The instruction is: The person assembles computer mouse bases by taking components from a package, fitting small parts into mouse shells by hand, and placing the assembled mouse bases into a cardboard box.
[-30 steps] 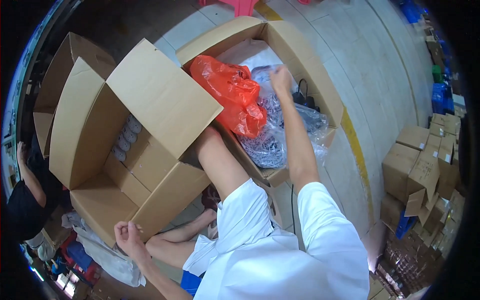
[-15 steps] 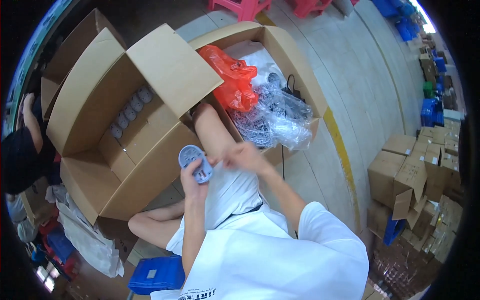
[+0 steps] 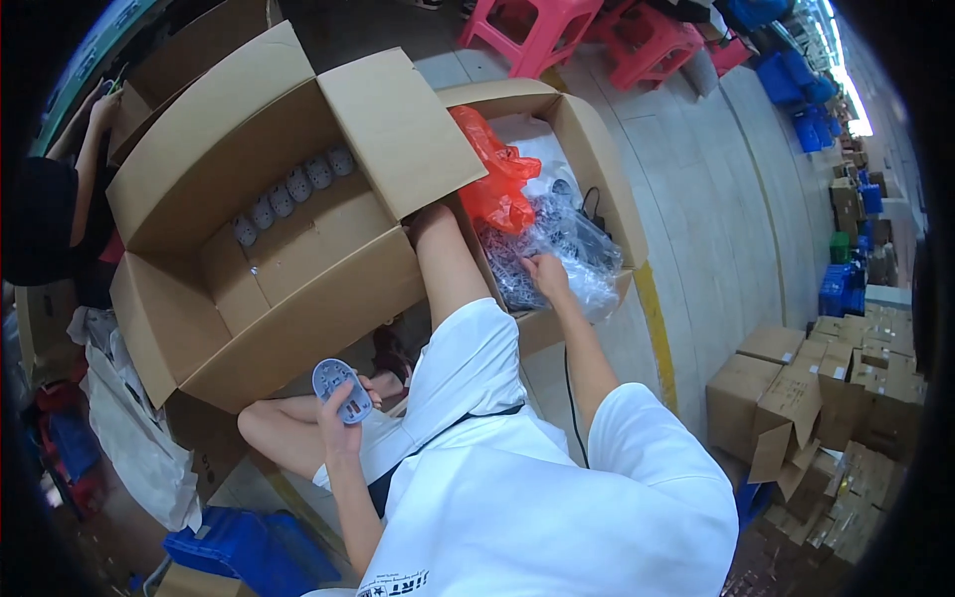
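Observation:
My left hand [image 3: 341, 430] is closed round a light grey oval plastic housing [image 3: 340, 390] with holes and slots in its face, held above my bent leg. My right hand [image 3: 546, 276] reaches to the near side of a clear plastic bag [image 3: 595, 282], which holds a tangle of small grey pieces. Its fingers are curled in at the pieces; what they pinch, if anything, is too small to make out. Several similar grey housings [image 3: 282, 201] stand in a row inside the large open carton [image 3: 312, 276] at the left.
A red plastic bag [image 3: 494, 179] lies with the clear bag in a second carton [image 3: 597, 139]. A black cable [image 3: 571, 398] hangs beside my right arm. Stacked cartons [image 3: 761, 393] stand at the right, pink stools [image 3: 532, 35] at the back. Another person's arm [image 3: 90, 164] shows at far left.
My right hand has moved away from the housing, forward into the carton with the clear bag. My left hand has lowered toward me and left, still holding the housing. The view has shifted.

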Action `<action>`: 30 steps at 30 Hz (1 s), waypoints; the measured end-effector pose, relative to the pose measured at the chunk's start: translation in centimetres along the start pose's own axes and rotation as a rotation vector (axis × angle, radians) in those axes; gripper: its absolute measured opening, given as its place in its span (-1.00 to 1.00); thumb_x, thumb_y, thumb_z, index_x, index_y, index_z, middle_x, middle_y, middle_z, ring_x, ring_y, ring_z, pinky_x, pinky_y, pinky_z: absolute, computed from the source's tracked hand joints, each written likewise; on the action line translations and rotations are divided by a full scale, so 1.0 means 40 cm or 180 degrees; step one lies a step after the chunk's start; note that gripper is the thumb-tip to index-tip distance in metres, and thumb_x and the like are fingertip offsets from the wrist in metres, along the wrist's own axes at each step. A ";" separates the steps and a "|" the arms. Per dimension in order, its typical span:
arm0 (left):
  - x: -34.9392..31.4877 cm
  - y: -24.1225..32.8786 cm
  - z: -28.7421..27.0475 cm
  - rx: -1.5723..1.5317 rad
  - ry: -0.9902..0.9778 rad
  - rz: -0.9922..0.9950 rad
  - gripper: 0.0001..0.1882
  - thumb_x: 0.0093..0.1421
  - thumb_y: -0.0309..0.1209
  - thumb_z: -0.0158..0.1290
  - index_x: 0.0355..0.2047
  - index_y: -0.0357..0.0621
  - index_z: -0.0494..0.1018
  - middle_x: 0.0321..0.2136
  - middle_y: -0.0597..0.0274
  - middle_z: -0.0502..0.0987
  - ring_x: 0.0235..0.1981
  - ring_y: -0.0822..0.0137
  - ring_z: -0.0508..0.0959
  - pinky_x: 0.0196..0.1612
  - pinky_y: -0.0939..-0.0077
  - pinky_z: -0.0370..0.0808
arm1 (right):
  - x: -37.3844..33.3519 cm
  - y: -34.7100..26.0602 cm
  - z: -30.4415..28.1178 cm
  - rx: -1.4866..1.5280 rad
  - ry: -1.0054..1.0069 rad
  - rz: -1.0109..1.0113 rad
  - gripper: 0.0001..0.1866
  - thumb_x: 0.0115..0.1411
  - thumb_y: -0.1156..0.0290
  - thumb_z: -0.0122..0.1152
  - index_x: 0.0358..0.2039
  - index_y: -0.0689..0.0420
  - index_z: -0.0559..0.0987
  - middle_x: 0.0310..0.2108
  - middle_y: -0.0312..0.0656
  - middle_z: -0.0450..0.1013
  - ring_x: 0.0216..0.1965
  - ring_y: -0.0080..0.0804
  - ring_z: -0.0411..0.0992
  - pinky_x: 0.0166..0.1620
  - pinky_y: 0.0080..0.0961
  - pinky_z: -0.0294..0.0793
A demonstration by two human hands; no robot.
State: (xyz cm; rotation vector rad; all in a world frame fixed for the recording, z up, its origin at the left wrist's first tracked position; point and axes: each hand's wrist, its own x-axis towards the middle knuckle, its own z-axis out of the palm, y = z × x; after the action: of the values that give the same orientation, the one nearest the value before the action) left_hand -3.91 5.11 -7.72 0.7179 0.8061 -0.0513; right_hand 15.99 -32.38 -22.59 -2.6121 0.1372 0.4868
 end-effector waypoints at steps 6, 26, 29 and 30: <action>0.009 -0.008 0.052 0.0074 -0.0301 -0.0092 -0.67 0.06 -0.47 0.04 -0.15 -0.33 0.37 -0.46 -0.01 0.52 -0.61 0.18 0.51 -0.49 0.46 0.50 | 0.064 0.089 -0.057 -0.0054 0.2374 -0.0250 -0.71 0.09 0.23 0.13 -0.40 0.23 0.60 -0.45 0.05 0.54 -0.41 0.12 0.45 -0.26 -0.14 0.44; 0.025 0.006 0.116 0.0288 -0.0325 -0.0154 -0.74 0.05 -0.49 0.04 -0.22 -0.32 0.39 -0.51 0.01 0.53 -0.61 0.21 0.53 -0.52 0.51 0.51 | 0.073 0.185 -0.068 0.1122 0.0846 0.0932 -0.68 0.02 0.19 0.25 -0.32 0.17 0.66 -0.41 -0.11 0.59 -0.39 -0.21 0.51 -0.21 -0.36 0.48; 0.019 0.006 0.118 0.0355 -0.0357 -0.0094 -0.73 0.06 -0.47 0.05 -0.21 -0.32 0.39 -0.51 0.01 0.54 -0.62 0.22 0.53 -0.51 0.51 0.51 | 0.049 0.191 -0.097 0.1033 0.1161 0.0776 -0.70 0.10 0.26 0.20 -0.28 0.23 0.64 -0.48 -0.14 0.54 -0.45 -0.33 0.46 -0.29 -0.46 0.45; 0.017 0.008 0.120 0.0394 -0.0371 -0.0064 -0.73 0.06 -0.47 0.06 -0.21 -0.32 0.39 -0.51 0.01 0.54 -0.62 0.22 0.53 -0.51 0.51 0.50 | 0.040 0.193 -0.109 0.0992 0.1315 0.0700 -0.70 0.13 0.29 0.18 -0.26 0.26 0.63 -0.51 -0.16 0.52 -0.49 -0.40 0.44 -0.33 -0.52 0.44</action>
State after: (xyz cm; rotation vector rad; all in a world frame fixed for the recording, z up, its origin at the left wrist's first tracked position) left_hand -0.27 2.59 -5.72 0.8162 0.7030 -0.1610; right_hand 17.48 -41.27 -22.95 -2.3624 0.5905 -0.0142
